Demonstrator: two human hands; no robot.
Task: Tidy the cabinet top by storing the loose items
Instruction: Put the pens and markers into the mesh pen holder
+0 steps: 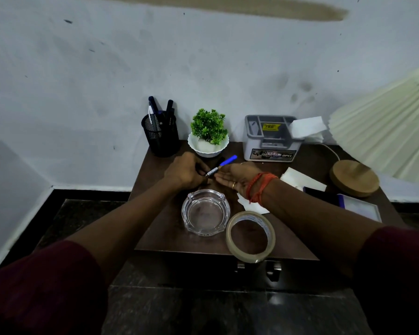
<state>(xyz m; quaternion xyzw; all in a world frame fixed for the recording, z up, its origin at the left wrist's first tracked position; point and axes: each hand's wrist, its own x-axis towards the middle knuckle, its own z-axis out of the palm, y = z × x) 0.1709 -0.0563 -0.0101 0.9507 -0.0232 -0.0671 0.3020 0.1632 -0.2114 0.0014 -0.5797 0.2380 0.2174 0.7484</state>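
Note:
A pen with a blue cap (224, 163) is held at its lower end by my left hand (184, 174), over the back middle of the dark wooden cabinet top (160, 228). My right hand (237, 178) lies palm up just right of the pen, fingers apart and reaching under it, with red threads on the wrist. A black mesh pen holder (161, 134) with several pens stands at the back left. A roll of clear tape (250, 236) leans at the front edge. White papers (302, 178) lie at the right.
A glass ashtray (205, 212) sits in the front middle. Behind stand a small potted plant (209, 134) and a grey organiser box (272, 139) holding tissue. A lamp with a wooden base (354, 177) and pleated shade fills the right. A dark phone and card lie near it.

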